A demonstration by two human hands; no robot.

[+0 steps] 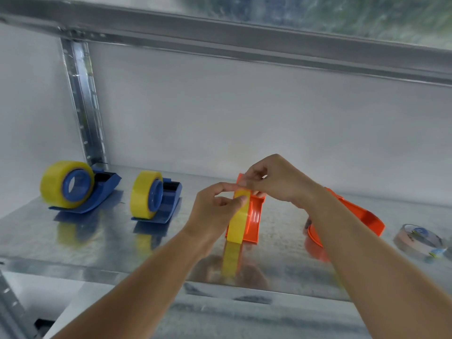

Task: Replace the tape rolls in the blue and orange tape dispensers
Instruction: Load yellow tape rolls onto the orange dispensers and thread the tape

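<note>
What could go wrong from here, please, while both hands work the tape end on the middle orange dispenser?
1. The loose end pinched by the right hand may stick back onto the yellow roll or to the fingers.
2. Pulling could tip the orange dispenser, steadied only by the left hand.
3. The right forearm could knock the second orange dispenser.

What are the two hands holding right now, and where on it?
Both hands work the yellow tape roll in the near orange dispenser. The left hand pinches its top edge; the right hand pinches what looks like the loose tape end above.
</note>
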